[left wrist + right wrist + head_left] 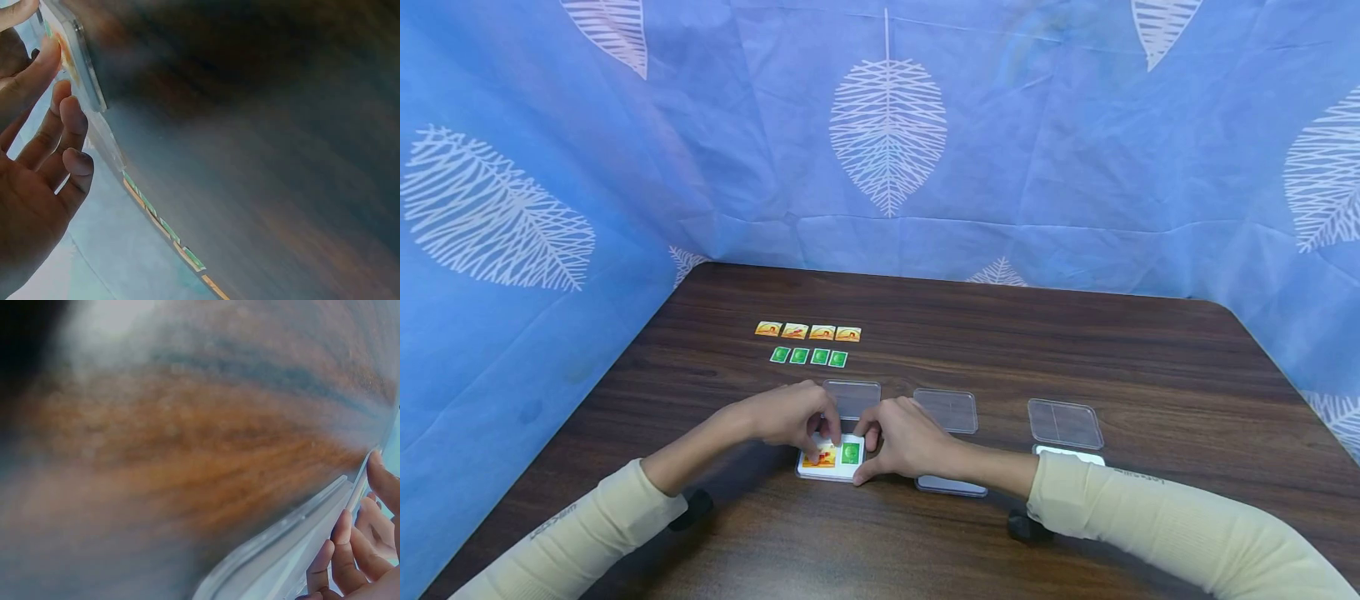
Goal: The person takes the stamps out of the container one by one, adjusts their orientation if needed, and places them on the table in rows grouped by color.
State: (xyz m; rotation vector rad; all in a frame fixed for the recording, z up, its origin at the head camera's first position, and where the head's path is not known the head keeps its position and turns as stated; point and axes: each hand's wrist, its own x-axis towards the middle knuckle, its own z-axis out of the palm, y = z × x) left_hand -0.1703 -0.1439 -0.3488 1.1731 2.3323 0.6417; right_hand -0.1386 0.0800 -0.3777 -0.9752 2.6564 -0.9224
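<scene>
A shallow clear case (829, 477) with a white insert lies on the table, bearing an orange picture stamp (822, 458) on its left and a green stamp (850, 452) on its right. My left hand (793, 417) reaches over it from the left. Its fingertips touch the orange stamp and hide part of it; in the left wrist view the other fingers are loosely bent, apart from the case. My right hand (910, 437) holds the case's right side, thumb at the near corner and fingers farther back. Both stamps lie flat or nearly so.
Behind stand a row of orange stamps (795, 331) and a row of green stamps (800, 356), several in each. Three clear lids (946, 411) lie beyond the cases. Two more cases (951, 485) sit to the right, partly under the right arm. A blue cloth (737, 150) surrounds the table.
</scene>
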